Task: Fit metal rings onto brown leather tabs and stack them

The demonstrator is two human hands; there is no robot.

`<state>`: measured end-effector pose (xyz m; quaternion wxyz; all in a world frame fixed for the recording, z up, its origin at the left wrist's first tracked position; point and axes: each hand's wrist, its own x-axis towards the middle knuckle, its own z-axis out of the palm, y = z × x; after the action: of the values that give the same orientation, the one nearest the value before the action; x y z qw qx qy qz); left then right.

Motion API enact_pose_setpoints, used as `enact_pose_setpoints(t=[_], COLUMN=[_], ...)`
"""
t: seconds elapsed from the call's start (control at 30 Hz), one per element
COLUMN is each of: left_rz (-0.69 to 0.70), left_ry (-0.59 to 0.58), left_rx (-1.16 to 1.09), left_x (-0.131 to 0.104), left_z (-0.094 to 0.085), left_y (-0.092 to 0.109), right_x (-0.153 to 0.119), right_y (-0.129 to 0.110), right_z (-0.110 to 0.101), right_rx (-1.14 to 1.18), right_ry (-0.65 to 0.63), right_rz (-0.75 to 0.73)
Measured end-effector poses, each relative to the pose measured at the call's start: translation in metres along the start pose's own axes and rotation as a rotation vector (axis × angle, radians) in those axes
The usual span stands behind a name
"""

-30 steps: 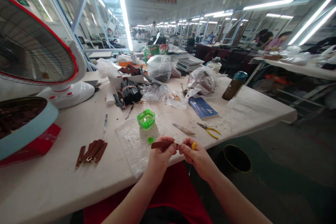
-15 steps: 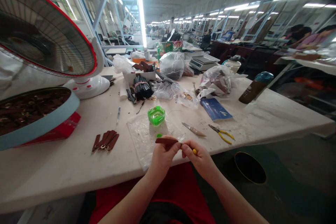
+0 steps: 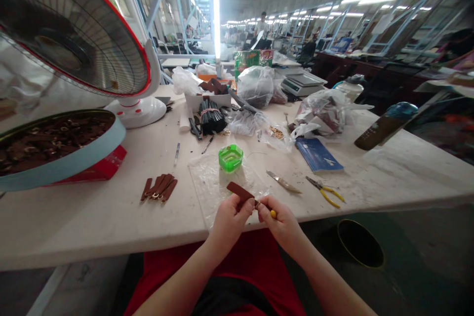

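Note:
My left hand (image 3: 230,217) is closed on a brown leather strap (image 3: 240,190), pinched between thumb and fingers, its flat end sticking out up and to the left. Close beside it, my right hand (image 3: 280,217) is closed at the strap's other end, where a small bit of metal shows. A tool with a rounded yellow end (image 3: 273,214) pokes out of that hand; the rest of it is hidden by the fingers. Ahead of the hands, a green octagonal dish (image 3: 230,159) stands on a clear plastic sheet (image 3: 207,182). Several finished-looking brown straps with metal rings (image 3: 160,187) lie to the left.
Right of the dish lie a knife (image 3: 283,182), yellow-handled pliers (image 3: 326,191) and a blue notebook (image 3: 319,154). A fan (image 3: 137,111) and a round tray of straps (image 3: 74,150) stand left. Plastic bags (image 3: 256,86), a bottle (image 3: 385,127) and a scale (image 3: 301,85) are farther back.
The strap in my left hand has turned, so its broad face now shows and it slopes down to the right. The head view has shifted left and slightly down.

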<state>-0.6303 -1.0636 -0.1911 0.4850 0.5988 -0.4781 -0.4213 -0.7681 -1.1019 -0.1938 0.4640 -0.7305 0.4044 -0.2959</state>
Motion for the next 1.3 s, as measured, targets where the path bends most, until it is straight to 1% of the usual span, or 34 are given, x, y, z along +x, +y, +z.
enact_pose_setpoints(t=[0.1,0.17,0.3,0.47,0.53,0.6,0.63,0.7,0.77,0.8,0.87,0.9,0.97,1.03,1.1,1.2,1.23,1.3], left_rz=[0.061,0.091,0.073,0.139,0.096,-0.006,-0.057,-0.133,-0.16,-0.156,-0.128,-0.097,-0.02,0.042,0.075,0.126,0.141,0.155], left_ry=[0.009,-0.005,-0.013,0.042,0.052,0.008,-0.04,-0.158,-0.255,-0.283,-0.291,-0.276,-0.217,-0.147,-0.108,-0.101,-0.094,-0.072], left_rx=[0.15,0.207,0.214,0.346,0.291,0.136,0.048,-0.088,-0.14,-0.14,-0.1,-0.059,0.066,0.229,0.353,0.455,0.477,0.502], left_x=[-0.002,-0.002,-0.006,-0.013,-0.013,-0.011,-0.01,-0.009,-0.01,-0.012,-0.017,-0.02,-0.027,-0.034,-0.039,-0.045,-0.046,-0.047], left_z=[-0.007,-0.011,-0.015,-0.016,-0.018,-0.022,-0.025,-0.03,-0.033,-0.034,-0.034,-0.033,-0.03,-0.028,-0.026,-0.023,-0.022,-0.02], left_y=[0.001,0.001,0.002,0.003,0.003,0.003,0.003,0.003,0.003,0.004,0.006,0.007,0.009,0.013,0.017,0.025,0.027,0.028], right_x=[0.002,0.002,0.003,0.005,0.002,-0.002,-0.004,-0.007,-0.007,-0.006,-0.005,-0.004,-0.004,-0.005,-0.007,-0.009,-0.009,-0.01], right_y=[0.0,0.0,-0.001,-0.003,-0.002,0.0,0.001,0.002,0.002,0.001,-0.001,-0.002,-0.004,-0.005,-0.005,-0.003,-0.003,-0.003], right_z=[0.006,0.009,0.012,0.018,0.02,0.018,0.016,0.011,0.006,0.004,0.002,0.002,0.005,0.008,0.01,0.012,0.012,0.012], right_rx=[-0.079,-0.089,0.044,0.122,0.126,0.036,-0.04,-0.185,-0.268,-0.287,-0.298,-0.286,-0.235,-0.176,-0.116,0.037,0.085,0.131], right_ry=[0.011,0.011,-0.053,-0.034,-0.056,-0.045,-0.029,-0.014,-0.045,-0.065,-0.077,-0.073,-0.062,-0.066,-0.06,-0.017,-0.015,-0.036], right_rz=[-0.013,-0.011,0.033,0.105,0.095,0.004,-0.081,-0.298,-0.49,-0.554,-0.603,-0.597,-0.531,-0.419,-0.278,-0.084,-0.048,-0.026])
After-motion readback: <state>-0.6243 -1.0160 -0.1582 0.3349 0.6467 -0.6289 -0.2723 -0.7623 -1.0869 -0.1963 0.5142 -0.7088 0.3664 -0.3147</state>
